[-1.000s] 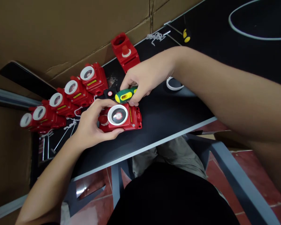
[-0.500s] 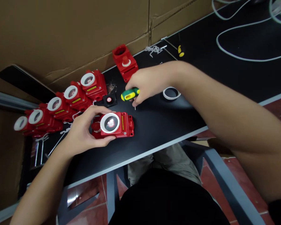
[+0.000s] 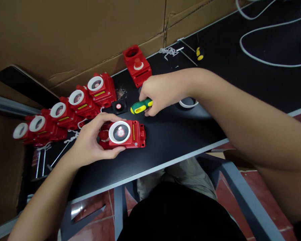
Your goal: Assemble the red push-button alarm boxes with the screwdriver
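My left hand is wrapped round the left end of a red box with a white ring and a round window on top; it rests on the black table. My right hand is closed on a green and yellow screwdriver, held just behind and to the right of that box. A small black square part with a red centre lies between the screwdriver and the row of boxes.
Several finished red boxes stand in a row at the back left against a cardboard wall. One open red box stands behind my right hand. A white ring, another screwdriver and white cable lie further right.
My right hand with the screwdriver has drawn back a little from the held box toward the rear of the table. My left hand keeps its grip on the box.
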The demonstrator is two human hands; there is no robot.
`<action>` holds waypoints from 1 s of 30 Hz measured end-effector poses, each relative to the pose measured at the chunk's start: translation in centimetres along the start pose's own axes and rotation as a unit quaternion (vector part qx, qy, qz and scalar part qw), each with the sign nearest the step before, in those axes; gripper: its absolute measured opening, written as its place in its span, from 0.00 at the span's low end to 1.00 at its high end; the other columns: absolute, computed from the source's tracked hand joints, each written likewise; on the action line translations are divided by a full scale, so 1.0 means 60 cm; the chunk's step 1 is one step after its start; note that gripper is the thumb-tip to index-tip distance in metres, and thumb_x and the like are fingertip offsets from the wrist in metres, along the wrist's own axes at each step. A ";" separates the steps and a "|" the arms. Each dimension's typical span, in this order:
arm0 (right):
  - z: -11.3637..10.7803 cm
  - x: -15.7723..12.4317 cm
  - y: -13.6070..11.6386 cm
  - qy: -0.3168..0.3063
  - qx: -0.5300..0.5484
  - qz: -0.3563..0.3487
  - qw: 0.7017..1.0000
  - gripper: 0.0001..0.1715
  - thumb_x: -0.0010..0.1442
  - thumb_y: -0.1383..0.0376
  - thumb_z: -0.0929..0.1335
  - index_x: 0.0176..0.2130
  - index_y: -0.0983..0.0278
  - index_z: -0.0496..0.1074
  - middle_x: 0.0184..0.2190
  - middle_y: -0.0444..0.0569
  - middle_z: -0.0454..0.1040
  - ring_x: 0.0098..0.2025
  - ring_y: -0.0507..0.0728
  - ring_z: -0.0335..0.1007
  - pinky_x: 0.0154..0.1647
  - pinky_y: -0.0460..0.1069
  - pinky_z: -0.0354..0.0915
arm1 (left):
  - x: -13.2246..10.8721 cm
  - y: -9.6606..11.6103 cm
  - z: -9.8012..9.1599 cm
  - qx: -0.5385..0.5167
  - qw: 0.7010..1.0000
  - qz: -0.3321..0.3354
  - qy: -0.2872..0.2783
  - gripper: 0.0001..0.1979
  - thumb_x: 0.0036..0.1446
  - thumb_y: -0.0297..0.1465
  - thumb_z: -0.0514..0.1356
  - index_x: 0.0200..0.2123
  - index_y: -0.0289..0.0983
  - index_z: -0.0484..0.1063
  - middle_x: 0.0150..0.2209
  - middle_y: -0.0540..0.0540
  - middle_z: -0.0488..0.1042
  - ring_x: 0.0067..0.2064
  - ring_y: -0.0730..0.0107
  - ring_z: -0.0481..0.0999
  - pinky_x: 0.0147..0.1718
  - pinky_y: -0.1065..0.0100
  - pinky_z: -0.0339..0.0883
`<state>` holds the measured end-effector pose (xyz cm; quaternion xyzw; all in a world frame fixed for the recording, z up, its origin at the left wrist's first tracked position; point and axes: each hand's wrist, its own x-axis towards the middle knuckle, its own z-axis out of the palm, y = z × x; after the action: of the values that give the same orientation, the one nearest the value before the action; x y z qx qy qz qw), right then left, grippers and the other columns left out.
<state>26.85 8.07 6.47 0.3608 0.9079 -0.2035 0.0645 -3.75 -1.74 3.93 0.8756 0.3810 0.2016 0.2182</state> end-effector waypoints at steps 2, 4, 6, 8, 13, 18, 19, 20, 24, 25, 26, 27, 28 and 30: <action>-0.003 -0.002 0.002 0.023 0.039 -0.023 0.999 0.15 0.66 0.60 0.79 0.32 0.65 0.77 0.22 0.39 0.63 0.28 0.50 0.56 0.35 0.52 0.48 | 0.001 -0.002 0.002 -0.004 1.000 0.004 0.003 0.29 0.62 0.38 0.79 0.63 0.44 0.76 0.60 0.42 0.86 0.56 0.51 0.90 0.58 0.53 0.88; -0.005 -0.005 0.004 0.046 0.088 -0.059 0.993 0.15 0.66 0.59 0.79 0.34 0.65 0.78 0.23 0.38 0.63 0.28 0.49 0.54 0.35 0.52 0.47 | 0.000 -0.003 0.003 -0.009 1.000 0.006 0.005 0.29 0.62 0.38 0.79 0.63 0.45 0.76 0.60 0.42 0.86 0.56 0.51 0.90 0.57 0.53 0.88; -0.005 -0.005 0.006 0.071 0.138 -0.107 0.982 0.15 0.67 0.57 0.80 0.36 0.66 0.81 0.24 0.38 0.65 0.29 0.48 0.55 0.35 0.52 0.47 | 0.000 -0.003 0.004 -0.009 1.000 0.005 0.006 0.29 0.63 0.39 0.78 0.63 0.46 0.75 0.59 0.43 0.86 0.55 0.52 0.90 0.56 0.54 0.88; -0.002 -0.004 0.007 0.080 0.181 -0.147 0.969 0.16 0.68 0.56 0.80 0.37 0.66 0.82 0.25 0.39 0.68 0.30 0.48 0.58 0.35 0.51 0.48 | -0.001 -0.002 0.003 -0.004 1.000 0.004 0.008 0.28 0.63 0.40 0.78 0.63 0.46 0.75 0.59 0.44 0.86 0.55 0.52 0.90 0.56 0.54 0.88; 0.003 0.002 0.005 0.060 0.213 -0.169 0.960 0.22 0.67 0.49 0.82 0.38 0.66 0.83 0.30 0.42 0.78 0.31 0.49 0.65 0.34 0.51 0.50 | 0.002 0.001 0.002 0.007 1.000 -0.003 0.009 0.28 0.62 0.41 0.78 0.62 0.46 0.75 0.61 0.44 0.86 0.57 0.51 0.90 0.59 0.52 0.88; 0.005 0.009 0.004 0.072 0.219 -0.139 0.963 0.26 0.62 0.48 0.85 0.33 0.64 0.81 0.26 0.41 0.75 0.30 0.49 0.63 0.34 0.50 0.52 | 0.006 0.006 -0.001 0.008 1.000 -0.021 -0.004 0.30 0.62 0.43 0.78 0.62 0.43 0.75 0.62 0.41 0.85 0.58 0.48 0.88 0.61 0.48 0.86; 0.006 0.010 0.004 0.075 0.223 -0.129 0.963 0.26 0.62 0.48 0.85 0.32 0.64 0.80 0.25 0.41 0.73 0.29 0.49 0.61 0.33 0.50 0.52 | 0.007 0.007 -0.001 0.006 1.000 -0.025 -0.005 0.30 0.62 0.43 0.78 0.62 0.43 0.74 0.62 0.41 0.85 0.58 0.48 0.88 0.61 0.48 0.86; 0.008 0.010 0.004 0.074 0.232 -0.124 0.962 0.26 0.61 0.48 0.85 0.32 0.64 0.79 0.24 0.40 0.72 0.29 0.49 0.61 0.33 0.50 0.51 | 0.007 0.008 -0.001 0.003 1.000 -0.028 -0.004 0.30 0.61 0.43 0.78 0.61 0.43 0.75 0.61 0.41 0.85 0.59 0.49 0.88 0.61 0.48 0.86; 0.011 0.004 0.003 0.050 0.267 -0.108 0.956 0.22 0.66 0.51 0.83 0.34 0.64 0.80 0.22 0.40 0.71 0.27 0.49 0.63 0.31 0.49 0.53 | 0.008 0.010 0.002 -0.005 0.999 -0.044 -0.003 0.30 0.60 0.44 0.78 0.61 0.42 0.75 0.62 0.42 0.85 0.60 0.47 0.87 0.65 0.46 0.85; 0.009 0.000 0.002 0.042 0.265 -0.103 0.958 0.21 0.67 0.52 0.82 0.34 0.64 0.81 0.22 0.40 0.71 0.26 0.49 0.63 0.31 0.49 0.53 | 0.009 0.010 0.003 -0.003 0.999 -0.048 -0.005 0.31 0.60 0.45 0.77 0.61 0.43 0.75 0.63 0.43 0.85 0.61 0.46 0.87 0.66 0.45 0.85; 0.006 -0.004 0.002 0.038 0.258 -0.098 0.960 0.20 0.68 0.52 0.82 0.34 0.64 0.82 0.21 0.40 0.71 0.26 0.49 0.64 0.31 0.49 0.54 | 0.009 0.011 0.004 -0.002 0.999 -0.051 -0.007 0.31 0.60 0.46 0.76 0.62 0.43 0.75 0.63 0.43 0.85 0.61 0.45 0.87 0.66 0.43 0.85; 0.003 -0.008 0.001 0.037 0.250 -0.093 0.963 0.19 0.68 0.53 0.82 0.35 0.65 0.83 0.22 0.40 0.72 0.26 0.49 0.64 0.32 0.49 0.54 | 0.010 0.012 0.004 0.000 0.999 -0.052 -0.009 0.31 0.60 0.46 0.76 0.62 0.43 0.75 0.63 0.44 0.85 0.62 0.44 0.88 0.66 0.42 0.85; 0.000 -0.011 0.000 0.038 0.241 -0.091 0.966 0.17 0.68 0.54 0.82 0.37 0.65 0.85 0.23 0.41 0.73 0.27 0.49 0.64 0.32 0.49 0.55 | 0.010 0.013 0.004 0.000 0.999 -0.052 -0.010 0.31 0.59 0.47 0.76 0.62 0.43 0.75 0.63 0.44 0.85 0.62 0.44 0.88 0.66 0.41 0.85; -0.004 -0.013 -0.001 0.046 0.230 -0.092 0.968 0.12 0.68 0.57 0.82 0.42 0.64 0.88 0.26 0.42 0.78 0.29 0.49 0.67 0.33 0.48 0.57 | 0.011 0.015 0.004 -0.004 0.999 -0.050 -0.010 0.31 0.59 0.47 0.76 0.61 0.43 0.75 0.62 0.43 0.85 0.61 0.44 0.88 0.65 0.41 0.86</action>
<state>27.41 7.63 6.91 0.2901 0.8680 -0.3948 -0.0806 -2.67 -1.82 4.33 0.8564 0.4216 0.1833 0.2349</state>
